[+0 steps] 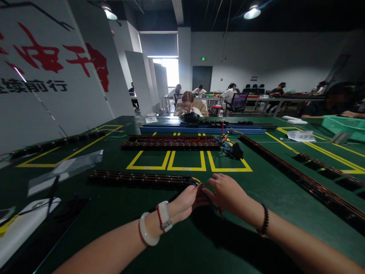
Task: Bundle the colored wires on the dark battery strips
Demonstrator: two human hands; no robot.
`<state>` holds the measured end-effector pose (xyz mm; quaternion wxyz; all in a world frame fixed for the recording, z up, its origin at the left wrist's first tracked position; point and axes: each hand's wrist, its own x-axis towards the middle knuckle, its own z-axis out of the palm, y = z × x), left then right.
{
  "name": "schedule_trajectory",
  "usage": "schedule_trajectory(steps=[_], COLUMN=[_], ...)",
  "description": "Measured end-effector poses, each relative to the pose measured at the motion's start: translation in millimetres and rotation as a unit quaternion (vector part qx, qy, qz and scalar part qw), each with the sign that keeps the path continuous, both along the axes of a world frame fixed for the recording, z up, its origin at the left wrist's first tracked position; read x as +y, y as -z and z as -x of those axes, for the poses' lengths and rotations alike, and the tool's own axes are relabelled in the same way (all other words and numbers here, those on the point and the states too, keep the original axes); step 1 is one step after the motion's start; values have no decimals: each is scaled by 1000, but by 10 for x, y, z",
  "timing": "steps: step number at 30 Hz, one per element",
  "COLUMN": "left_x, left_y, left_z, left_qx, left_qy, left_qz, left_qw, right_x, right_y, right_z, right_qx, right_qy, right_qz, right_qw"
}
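Green matting covers the long workbench (256, 198) I am looking down on, a dull, slightly felted surface marked with yellow tape rectangles (186, 161) toward its middle. My left hand (186, 199) and right hand (226, 192) meet near the front edge of the bench, fingertips together. Both are pinched on a small bundle of thin coloured wires (196, 182), yellow, blue and red strands, which fan out from the right end of a long dark strip (139, 179). That strip is narrow, flat and ribbed with reddish lines, lying parallel to the front edge just left of my hands. My left wrist carries a smooth pale bangle (146, 232) and a woven white band with red trim (164, 216); my right wrist has a string of dark round beads (264, 220).

Further back, beyond the yellow rectangles, lie two more ribbed strips (171, 142) with a tangle of red and blue leads and a black block (236, 151) at their right end. A crinkled clear plastic bag (71, 167) rests toward the left edge. A green mesh basket (345, 125) sits at the far right corner. White panels with red characters (57, 57) stand along the left side. A seated person (188, 104) faces me past the far edge.
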<state>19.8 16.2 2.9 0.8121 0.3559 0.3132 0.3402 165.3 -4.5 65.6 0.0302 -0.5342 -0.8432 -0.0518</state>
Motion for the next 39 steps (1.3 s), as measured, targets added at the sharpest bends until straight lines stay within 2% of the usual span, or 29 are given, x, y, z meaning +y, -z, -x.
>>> schedule_trajectory(steps=[3, 6, 8, 10, 12, 13, 15, 17, 21, 22, 24, 26, 28, 31, 33, 36, 39], left_x=[-9, -21, -21, -13, -7, -6, -11, -20, -16, -8, 9, 23, 30, 32, 37, 56, 77], left_y=[-14, -47, -61, -66, -76, -86, -118, -157, -185, -175, -143, -108, -84, -69, -57, -12, 45], left_z=[5, 20, 30, 36, 39, 40, 45, 54, 69, 69, 64, 56, 48, 43, 41, 36, 32], left_qx=[8, 21, 44, 55, 56, 56, 56, 47, 40, 43, 45, 36, 23, 11, 11, 19, 17], left_qy=[-8, -5, 2, 11, 16, 19, 20, 21, 36, 39, 43, 40, 37, 34, 30, 19, 31], left_qz=[-4, -4, -4, -4, -4, -3, 3, 11, 34, 36, 39, 39, 37, 32, 34, 43, 27], left_qw=[1000, 1000, 999, 998, 998, 998, 998, 999, 998, 998, 997, 998, 998, 999, 999, 999, 999], right_x=[38, 122, 192, 260, 325, 358, 432, 513, 652, 674, 698, 691, 645, 495, 362, 198, 150], right_y=[-70, -20, 35, 78, 105, 114, 134, 165, 291, 331, 402, 427, 376, 154, -33, -235, -275], right_z=[-104, -200, -253, -303, -360, -394, -469, -538, -592, -585, -558, -525, -491, -431, -385, -324, -296], right_qx=[17, 65, 128, 196, 248, 264, 280, 280, 228, 210, 179, 150, 116, 104, 116, 123, 124], right_qy=[24, 5, -8, -13, -16, -14, -5, 14, 60, 66, 70, 72, 62, 11, -51, -183, -265], right_qz=[93, 202, 289, 371, 420, 429, 422, 373, 157, 111, 64, 59, 61, 38, 23, 101, 185], right_qw=[995, 977, 949, 908, 873, 864, 863, 884, 959, 969, 979, 984, 989, 994, 992, 970, 938])
